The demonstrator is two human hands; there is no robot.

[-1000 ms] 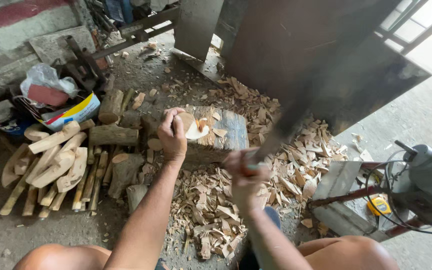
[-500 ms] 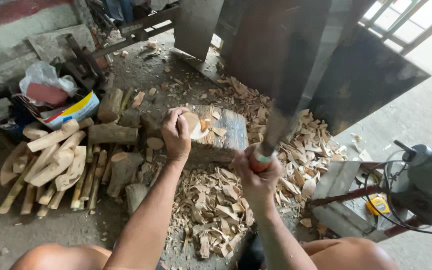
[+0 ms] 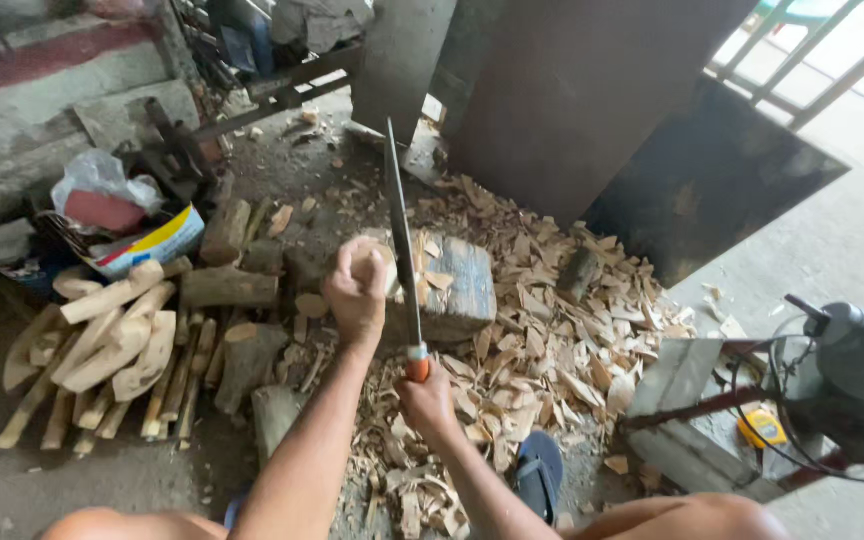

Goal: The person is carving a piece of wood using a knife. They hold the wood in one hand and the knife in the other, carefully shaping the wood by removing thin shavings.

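Observation:
My left hand (image 3: 355, 294) grips a pale round piece of wood (image 3: 375, 265) and holds it upright on a worn wooden chopping block (image 3: 457, 290). My right hand (image 3: 426, 400) is closed on the orange-ended handle of a long dark machete (image 3: 401, 235). Its blade points away from me, lying just right of the wood piece and over the block. Pale wood chips (image 3: 542, 350) cover the ground around the block and in front of me.
Cut sticks and shaped wood blanks (image 3: 112, 350) are stacked at the left, with short logs (image 3: 227, 288) beside them. A box and plastic bag (image 3: 117, 215) sit behind. A grey machine with cables (image 3: 852, 370) stands right. Dark metal sheets (image 3: 592, 100) lean at the back.
The machete was raised high to the right and blurred; now it has come down beside the wood piece on the block. My left hand has stayed on the wood.

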